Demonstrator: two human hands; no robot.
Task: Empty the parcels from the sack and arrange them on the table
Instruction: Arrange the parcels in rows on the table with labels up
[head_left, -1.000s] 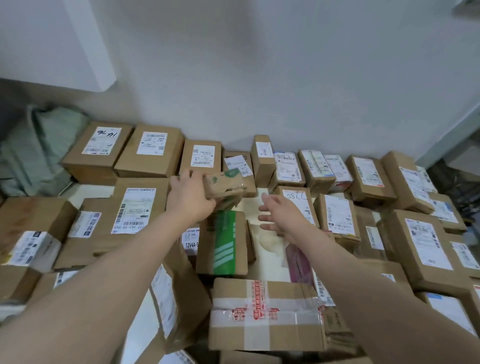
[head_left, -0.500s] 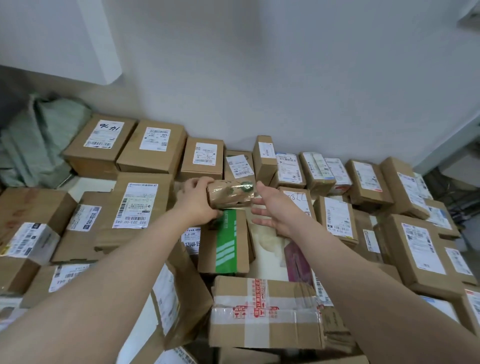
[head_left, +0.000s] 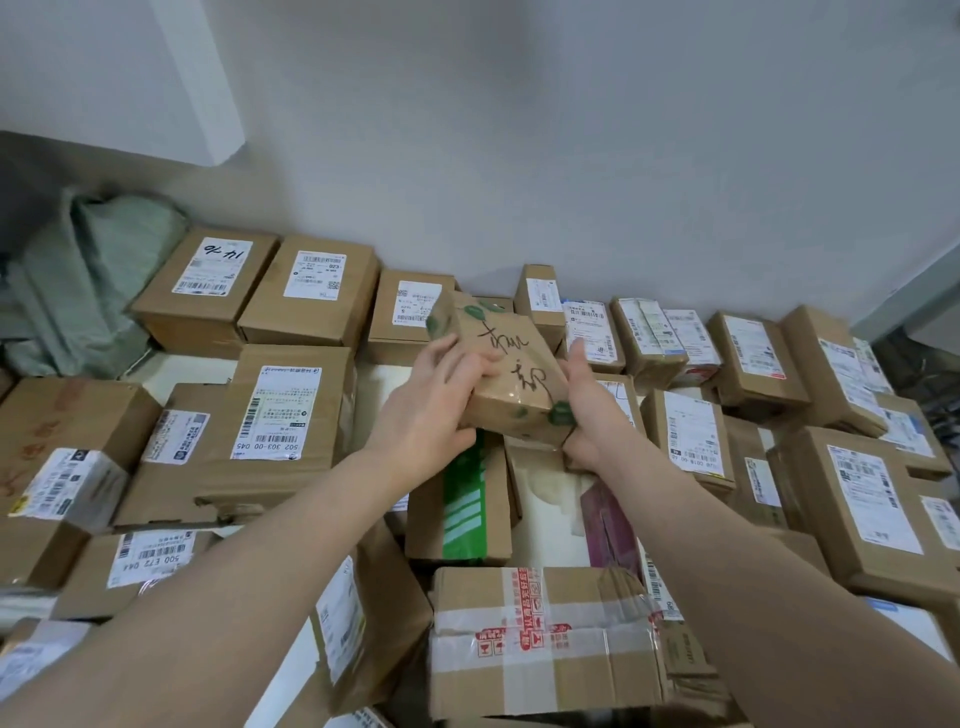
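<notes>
Gripping the handwritten parcel (head_left: 506, 374) between your left hand (head_left: 431, 415) and right hand (head_left: 587, 421), seat it among the boxes (head_left: 311, 291) already covering the worktop (head_left: 176, 371); the sack (head_left: 88, 280) looks possibly empty.

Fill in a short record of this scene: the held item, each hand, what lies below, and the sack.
held item: brown parcel with black handwriting and green leaf marks, in mid-air
left hand: grips its left side
right hand: holds its right edge
below: box with green tape
sack: green, crumpled, far left
</notes>
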